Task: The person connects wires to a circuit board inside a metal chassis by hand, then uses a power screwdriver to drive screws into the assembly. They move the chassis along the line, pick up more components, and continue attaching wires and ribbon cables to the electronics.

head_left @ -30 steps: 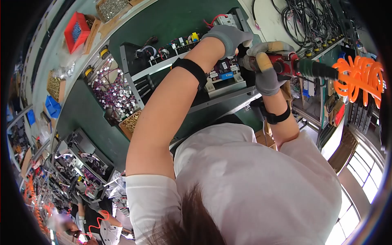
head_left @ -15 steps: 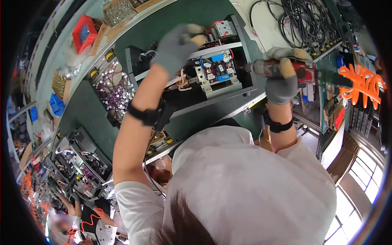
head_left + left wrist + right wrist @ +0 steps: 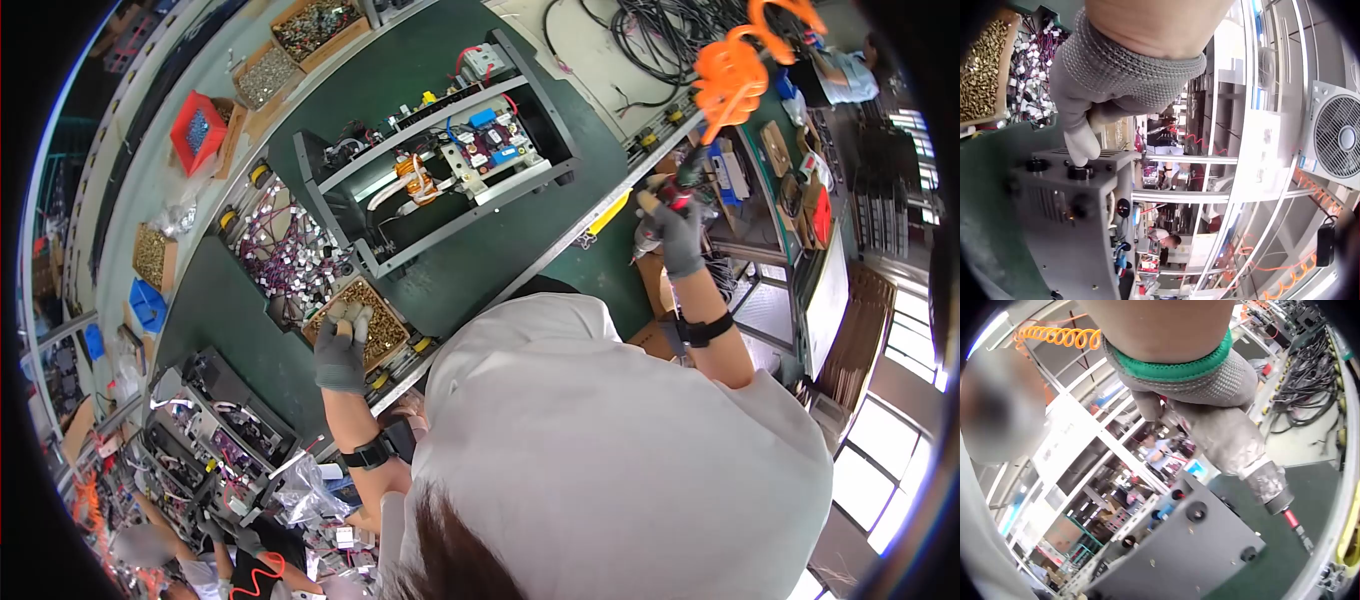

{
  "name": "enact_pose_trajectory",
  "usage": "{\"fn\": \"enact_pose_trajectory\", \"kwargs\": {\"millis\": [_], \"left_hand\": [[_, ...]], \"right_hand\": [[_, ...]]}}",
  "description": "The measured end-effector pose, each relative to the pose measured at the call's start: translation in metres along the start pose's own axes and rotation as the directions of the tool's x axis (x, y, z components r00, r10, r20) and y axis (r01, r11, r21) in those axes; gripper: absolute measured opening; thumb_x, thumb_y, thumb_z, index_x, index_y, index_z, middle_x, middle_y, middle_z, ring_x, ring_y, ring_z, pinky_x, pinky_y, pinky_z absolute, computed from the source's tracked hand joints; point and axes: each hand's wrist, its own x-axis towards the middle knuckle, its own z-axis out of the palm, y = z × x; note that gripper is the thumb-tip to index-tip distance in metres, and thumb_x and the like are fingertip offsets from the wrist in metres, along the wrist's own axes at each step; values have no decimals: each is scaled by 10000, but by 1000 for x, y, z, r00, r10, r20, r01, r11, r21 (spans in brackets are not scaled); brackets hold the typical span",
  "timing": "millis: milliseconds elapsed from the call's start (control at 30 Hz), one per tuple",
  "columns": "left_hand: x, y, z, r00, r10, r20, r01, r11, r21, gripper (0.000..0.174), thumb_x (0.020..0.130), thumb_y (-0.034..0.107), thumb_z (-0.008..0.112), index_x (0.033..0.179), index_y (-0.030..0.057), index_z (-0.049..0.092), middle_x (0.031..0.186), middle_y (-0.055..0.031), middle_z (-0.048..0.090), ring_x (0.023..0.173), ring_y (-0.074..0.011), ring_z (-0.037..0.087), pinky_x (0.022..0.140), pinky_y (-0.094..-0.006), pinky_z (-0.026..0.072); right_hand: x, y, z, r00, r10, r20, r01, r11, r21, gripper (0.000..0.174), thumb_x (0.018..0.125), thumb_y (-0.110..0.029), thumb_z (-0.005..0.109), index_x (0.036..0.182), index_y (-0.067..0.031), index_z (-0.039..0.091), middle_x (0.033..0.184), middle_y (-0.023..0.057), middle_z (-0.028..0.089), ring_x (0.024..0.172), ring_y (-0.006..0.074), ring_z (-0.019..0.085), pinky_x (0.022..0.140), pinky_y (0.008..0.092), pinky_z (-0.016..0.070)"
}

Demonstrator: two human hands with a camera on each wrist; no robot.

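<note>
- Head view: a person in a white top leans over a green-matted workbench (image 3: 420,50).
- The gloved left hand (image 3: 340,350) reaches down to a heap of small brass screws (image 3: 378,320) in a shallow box at the bench's near edge, probably kept there for easy reach. Its fingertips are bent into the heap.
- An open black metal chassis with wiring and a copper coil (image 3: 540,105) lies mid-bench, apart from both hands.
- The gloved right hand (image 3: 678,235) grasps a red-and-grey air screwdriver (image 3: 688,180) off the right end of the bench, well away from the chassis.
- The tool's orange coiled hose (image 3: 735,62) rises above it, seemingly hung overhead to keep it off the work.
- Left wrist view: the left hand (image 3: 1122,75) curls beside the brass screws (image 3: 982,69). Whether it pinches one cannot be told.
- A grey metal box with black knobs (image 3: 1066,200) sits just below the hand.
- Right wrist view: the right hand (image 3: 1197,381) is wrapped firmly round the screwdriver (image 3: 1254,462), bit pointing down and away.
- A grey metal panel with round black fittings (image 3: 1204,550) lies below it. The hose (image 3: 1060,336) loops above.
</note>
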Motion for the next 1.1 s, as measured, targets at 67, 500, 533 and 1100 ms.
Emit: {"fn": "enact_pose_trajectory", "kwargs": {"millis": [67,500,533,1100], "left_hand": [[1,-3,-6,1000,-14,6,14,1000,23,319,917,75,485,1215,-33,446,1152,-207,546,1033,-312,585,792,-290,546],[-6,-34,-21,991,-134,18,134,991,8,263,923,371,503,1007,126,552,652,42,450,508,-67,407,377,-188,317],[-4,-38,-28,993,-118,0,118,993,-4,256,923,352,509,991,110,560,638,32,455,503,-81,421,384,-207,315],[33,-105,-84,959,-63,-278,109,982,152,198,897,117,539,1077,37,557,863,-51,660,545,-100,544,452,-245,420]], "right_hand": [[-1,49,-13,998,-16,-55,10,994,-106,310,731,3,665,1023,-42,573,778,21,586,621,127,579,535,247,457],[-3,166,-33,975,222,-33,-224,954,-199,365,722,-28,733,1054,4,583,901,59,629,778,144,593,714,298,483],[-3,168,-32,977,214,-12,-212,961,-175,366,717,-21,731,1052,12,585,912,63,633,781,146,598,714,298,489],[11,227,-33,963,253,-96,-268,938,-220,398,636,59,664,1028,26,601,889,67,644,801,163,613,727,281,479]]}}
